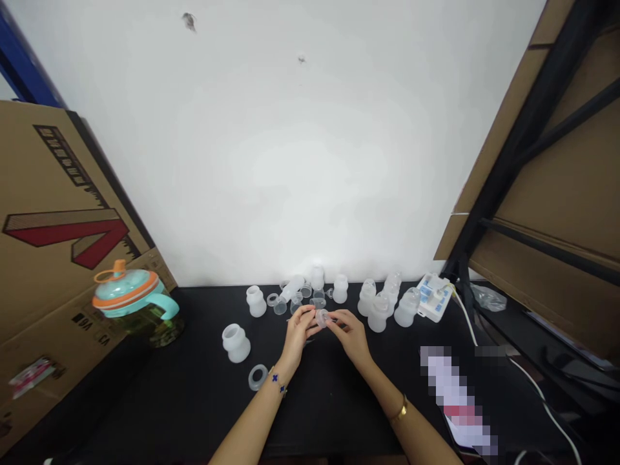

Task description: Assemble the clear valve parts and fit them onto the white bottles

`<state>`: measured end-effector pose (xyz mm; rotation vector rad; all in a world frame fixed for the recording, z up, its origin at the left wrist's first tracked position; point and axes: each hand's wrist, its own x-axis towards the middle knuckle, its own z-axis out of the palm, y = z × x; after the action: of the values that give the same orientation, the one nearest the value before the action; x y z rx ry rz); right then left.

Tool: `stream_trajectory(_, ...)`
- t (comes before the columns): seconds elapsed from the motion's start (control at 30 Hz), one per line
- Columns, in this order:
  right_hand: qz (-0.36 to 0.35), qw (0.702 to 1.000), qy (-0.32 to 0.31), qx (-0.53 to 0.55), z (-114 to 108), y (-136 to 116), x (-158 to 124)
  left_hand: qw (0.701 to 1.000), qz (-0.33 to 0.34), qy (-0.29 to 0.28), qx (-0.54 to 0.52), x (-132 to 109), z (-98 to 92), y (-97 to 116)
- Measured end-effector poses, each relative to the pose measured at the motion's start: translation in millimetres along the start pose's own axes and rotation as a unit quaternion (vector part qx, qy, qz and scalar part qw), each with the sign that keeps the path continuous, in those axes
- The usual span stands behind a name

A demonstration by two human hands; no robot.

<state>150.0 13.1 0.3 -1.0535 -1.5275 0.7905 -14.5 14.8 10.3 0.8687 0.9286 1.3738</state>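
Note:
Both my hands meet over the middle of the black table (203,400). My left hand (296,332) and my right hand (349,332) pinch a small clear plastic part (321,318) between their fingertips. Several translucent white bottles stand around them: one (236,343) at the near left, one (256,301) further back, and a cluster (382,303) to the right. A loose screw ring (258,377) lies beside my left wrist. Small clear rings and caps (310,294) lie behind my hands.
A water jug (138,303) with a teal and orange lid stands at the left before a cardboard box (53,245). A white power strip (433,296) with a cable sits at the back right. A black shelf frame (523,142) rises on the right.

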Motion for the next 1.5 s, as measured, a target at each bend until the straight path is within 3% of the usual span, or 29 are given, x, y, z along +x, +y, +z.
stream_trajectory(0.33, -0.086, 0.991, 0.053, -0.089, -1.6, -3.2, -5.4, 0.997, -0.021, -0.021, 0.070, -2.5, 4.5, -2.0)
stream_trajectory(0.77, -0.173, 0.976, 0.082, -0.101, -2.3, 0.2, -5.9, 0.996, 0.028, -0.020, 0.084, -4.5, 6.2, 4.2)
stream_trajectory(1.5, -0.136, 0.986, 0.065, -0.064, -3.2, -9.2, -5.2, 0.989, 0.084, -0.035, 0.120, 3.3, -1.1, -4.8)
